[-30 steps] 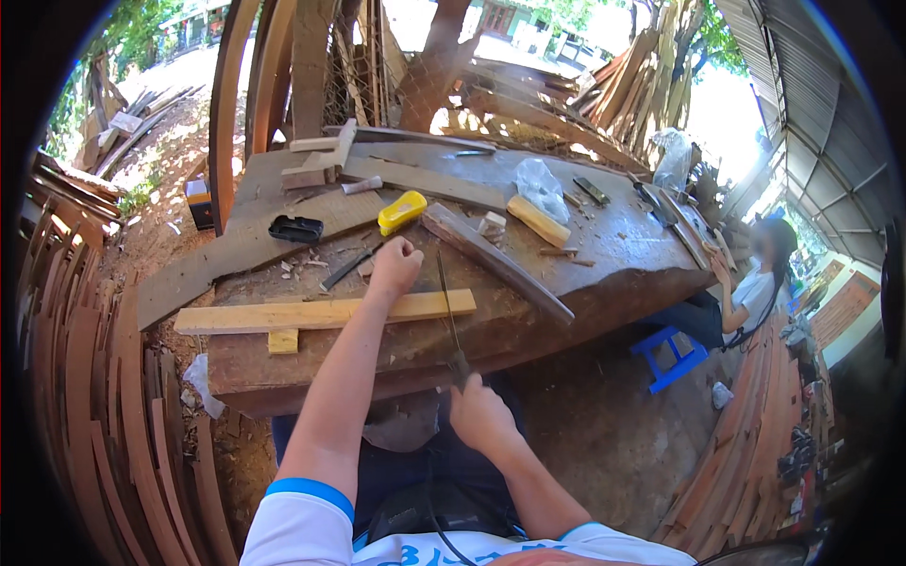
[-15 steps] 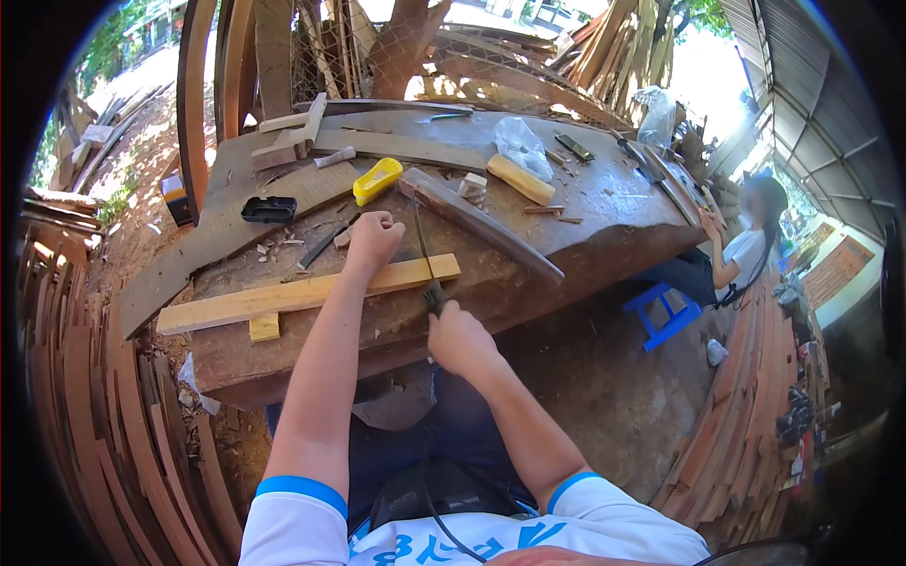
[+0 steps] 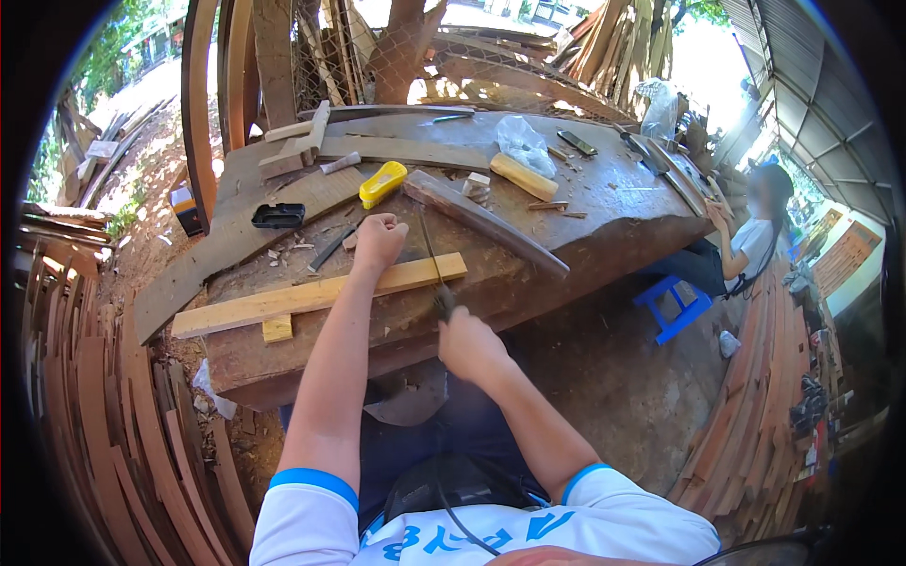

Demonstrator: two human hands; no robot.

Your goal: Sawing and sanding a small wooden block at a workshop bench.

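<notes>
My right hand (image 3: pixel 474 349) grips the dark handle of a handsaw (image 3: pixel 430 242), whose thin blade, seen almost edge-on, crosses a pale yellow wooden strip (image 3: pixel 250 307) near its right end. My left hand (image 3: pixel 380 243) is closed in a fist at the far edge of that strip, just left of the blade; what lies under its fingers is hidden. A small wood block (image 3: pixel 276 328) sits beneath the strip's near edge. Past my left hand lie a yellow plastic tool (image 3: pixel 382 184) and a long dark wooden bar (image 3: pixel 486 222).
The thick wooden table (image 3: pixel 604 203) carries a black case (image 3: pixel 278 216), a clear plastic bag (image 3: pixel 525 144), a rounded pale wood piece (image 3: pixel 523 177) and scraps. At the right, another person (image 3: pixel 755 226) sits near a blue stool (image 3: pixel 672 309). Stacked planks (image 3: pixel 104 406) stand left.
My right hand and the saw have come slightly toward me across the strip. My left hand keeps its place on the wood. The whole view has shifted a little.
</notes>
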